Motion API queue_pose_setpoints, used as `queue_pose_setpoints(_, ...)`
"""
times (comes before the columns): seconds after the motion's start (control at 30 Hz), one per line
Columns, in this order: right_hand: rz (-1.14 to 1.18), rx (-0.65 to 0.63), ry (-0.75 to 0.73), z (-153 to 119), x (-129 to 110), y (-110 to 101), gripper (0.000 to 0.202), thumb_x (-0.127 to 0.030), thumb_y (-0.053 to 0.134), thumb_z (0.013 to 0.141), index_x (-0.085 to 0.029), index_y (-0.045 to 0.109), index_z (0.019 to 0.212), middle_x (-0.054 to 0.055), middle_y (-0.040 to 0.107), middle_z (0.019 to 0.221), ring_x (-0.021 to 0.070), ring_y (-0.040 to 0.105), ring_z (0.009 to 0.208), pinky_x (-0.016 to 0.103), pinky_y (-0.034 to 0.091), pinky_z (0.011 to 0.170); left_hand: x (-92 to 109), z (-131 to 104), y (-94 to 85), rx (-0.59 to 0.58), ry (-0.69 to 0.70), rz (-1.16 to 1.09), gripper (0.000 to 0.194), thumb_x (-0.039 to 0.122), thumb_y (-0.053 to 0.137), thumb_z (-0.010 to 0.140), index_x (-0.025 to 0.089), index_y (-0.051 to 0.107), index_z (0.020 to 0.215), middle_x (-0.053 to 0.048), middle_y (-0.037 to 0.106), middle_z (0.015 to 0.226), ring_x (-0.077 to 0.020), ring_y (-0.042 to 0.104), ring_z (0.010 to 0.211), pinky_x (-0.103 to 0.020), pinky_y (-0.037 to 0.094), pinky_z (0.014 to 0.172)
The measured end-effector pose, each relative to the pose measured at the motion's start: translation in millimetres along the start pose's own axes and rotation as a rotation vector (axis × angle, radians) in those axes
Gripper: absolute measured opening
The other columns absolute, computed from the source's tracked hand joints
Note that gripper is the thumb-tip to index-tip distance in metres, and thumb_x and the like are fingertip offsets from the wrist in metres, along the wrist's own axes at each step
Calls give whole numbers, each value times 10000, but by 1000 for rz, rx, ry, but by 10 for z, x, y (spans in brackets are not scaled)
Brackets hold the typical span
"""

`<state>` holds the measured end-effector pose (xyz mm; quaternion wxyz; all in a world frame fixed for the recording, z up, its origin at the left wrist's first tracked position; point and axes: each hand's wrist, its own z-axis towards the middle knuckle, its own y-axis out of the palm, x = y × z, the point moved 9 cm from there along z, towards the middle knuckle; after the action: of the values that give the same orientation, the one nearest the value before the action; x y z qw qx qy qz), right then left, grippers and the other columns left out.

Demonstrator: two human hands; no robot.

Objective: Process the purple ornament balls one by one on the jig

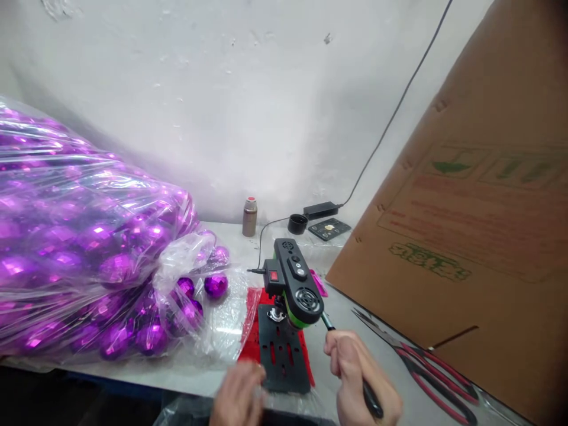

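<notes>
1. Right hand (pixel 361 378), lower middle of the frame, is clamped around the black lever (pixel 350 364) of the small press (pixel 293 284); pulling it down looks like the step in hand.
2. Left hand (pixel 237 393) rests at the black base plate (pixel 281 355); its fingers are too blurred to tell whether they grip anything.
3. Room is tight: a bag of purple baubles (pixel 89 236) crowds the left, scissors (pixel 426 367) and a leaning cardboard sheet (pixel 465 225) the right.
</notes>
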<state>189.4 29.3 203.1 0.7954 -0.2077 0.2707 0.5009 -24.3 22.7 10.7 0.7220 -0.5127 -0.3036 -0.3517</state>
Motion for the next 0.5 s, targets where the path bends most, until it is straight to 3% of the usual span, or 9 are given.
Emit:
queue_pose_setpoints(0.03,1,2,-3,-6,3,-2,355,-171,514,1084,-210,555,733,-7,514,652,129,516,546,277,389,509,8,266,-168,80,6,56,414,433,440,1055,275,748,1283,-162,775,1278,-373,689,1322,-635,510,1195)
queue_pose_setpoints(0.1,4,3,-14,-11,0,3,359,-160,511,1085,-209,554,732,-4,527,656,128,526,559,271,401,520,-91,813,-474,205,-124,221,427,376,510,1012,173,675,1348,-231,686,1411,-421,577,1442,-656,460,1206)
queue_pose_setpoints(0.13,5,3,-21,-10,-6,9,362,-154,511,1084,-209,551,729,-5,529,657,125,532,566,266,408,525,-193,1061,-570,211,-242,284,469,382,590,969,145,638,1370,-257,648,1445,-445,549,1456,-650,449,1202)
queue_pose_setpoints(0.23,8,13,-49,5,-45,24,378,-143,503,1084,-210,530,714,-13,517,655,114,534,574,250,419,528,-355,1617,-680,205,-373,296,599,426,699,896,85,584,1375,-306,658,1341,-502,605,1339,-666,472,1124)
queue_pose_setpoints(0.37,11,18,-63,32,-85,38,384,-131,496,1081,-216,501,707,-24,502,649,109,532,591,236,431,539,-510,1814,-620,174,-462,209,636,425,676,906,72,540,1417,-322,651,1321,-504,675,1228,-678,498,1060)
queue_pose_setpoints(0.5,15,5,-48,81,-107,45,376,-120,487,1083,-218,505,721,-28,515,649,109,546,595,242,445,557,-474,1565,-585,142,-455,45,660,480,669,932,160,504,1485,-237,657,1419,-390,684,1300,-536,539,1101)
